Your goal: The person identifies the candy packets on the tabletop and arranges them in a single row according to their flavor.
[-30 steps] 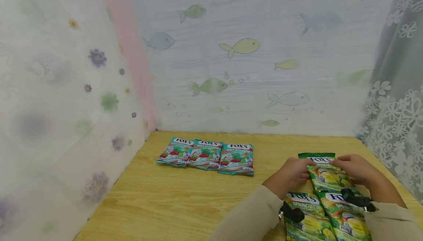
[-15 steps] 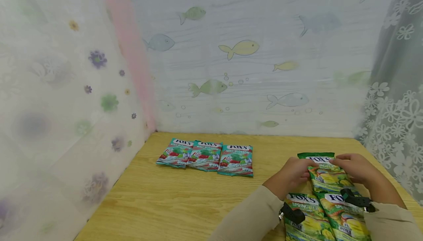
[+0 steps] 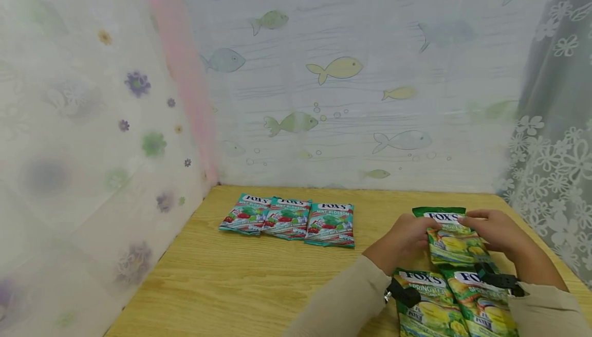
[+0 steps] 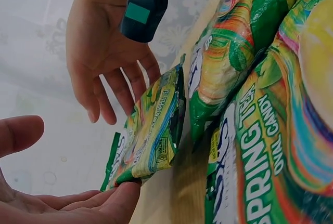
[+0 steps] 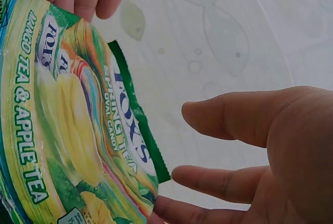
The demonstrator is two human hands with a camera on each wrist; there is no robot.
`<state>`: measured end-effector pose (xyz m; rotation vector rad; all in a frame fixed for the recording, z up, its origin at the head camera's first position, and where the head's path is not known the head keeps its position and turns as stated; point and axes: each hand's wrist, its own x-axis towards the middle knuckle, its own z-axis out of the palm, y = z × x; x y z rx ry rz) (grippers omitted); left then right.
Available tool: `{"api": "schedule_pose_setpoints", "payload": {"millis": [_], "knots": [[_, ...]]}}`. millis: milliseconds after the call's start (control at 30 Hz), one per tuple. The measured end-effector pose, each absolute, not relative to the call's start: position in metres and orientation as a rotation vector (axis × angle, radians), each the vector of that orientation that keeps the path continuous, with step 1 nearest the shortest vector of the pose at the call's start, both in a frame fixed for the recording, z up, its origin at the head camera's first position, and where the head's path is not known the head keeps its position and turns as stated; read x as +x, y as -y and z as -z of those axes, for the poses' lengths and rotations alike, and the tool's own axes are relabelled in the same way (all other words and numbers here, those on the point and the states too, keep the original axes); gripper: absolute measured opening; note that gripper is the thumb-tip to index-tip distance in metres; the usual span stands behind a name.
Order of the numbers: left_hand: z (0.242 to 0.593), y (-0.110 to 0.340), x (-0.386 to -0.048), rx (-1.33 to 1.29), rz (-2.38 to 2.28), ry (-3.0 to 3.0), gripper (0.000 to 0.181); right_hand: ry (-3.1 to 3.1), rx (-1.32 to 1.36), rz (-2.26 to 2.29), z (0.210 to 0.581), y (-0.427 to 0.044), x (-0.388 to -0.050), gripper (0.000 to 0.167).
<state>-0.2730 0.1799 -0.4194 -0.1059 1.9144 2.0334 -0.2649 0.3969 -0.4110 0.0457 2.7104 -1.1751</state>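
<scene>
The green Spring Tea bag (image 3: 455, 244) sits between both hands, header toward 11 o'clock, long axis running down to 5. The left hand (image 3: 408, 231) at 9 and right hand (image 3: 497, 231) at 3 touch it with loosely extended fingers, thumbs apart. Around spreads a wood-grain table (image 3: 240, 285); a fish-print sheet (image 3: 347, 29) rises at 12. Two more Spring Tea packs (image 3: 435, 311) lie at 6, three Mint Blossom packs (image 3: 287, 219) at 9, contents hidden.

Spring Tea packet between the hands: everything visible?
Glossy film-like packet, green and yellow, printed FOX'S Spring Tea, mango tea and apple tea. Green serrated top seal, looks unopened. Print faces the head view, beyond two like packets. The left hand touches one side; the right hand seems to touch the other. Table contact unclear.
</scene>
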Motion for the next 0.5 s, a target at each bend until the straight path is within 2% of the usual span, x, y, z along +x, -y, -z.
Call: {"api": "schedule_pose_setpoints", "payload": {"millis": [267,500], "knots": [[0.418,-0.17,-0.28,0.038,-2.065,-1.854,0.025,-2.755,0.002,1.189,0.404,-0.391,-0.263,0.083],[0.415,-0.158,-0.285,0.11,-2.068,-1.866,0.03,-2.803,-0.038,1.202,0.402,-0.384,-0.26,0.081]]}}
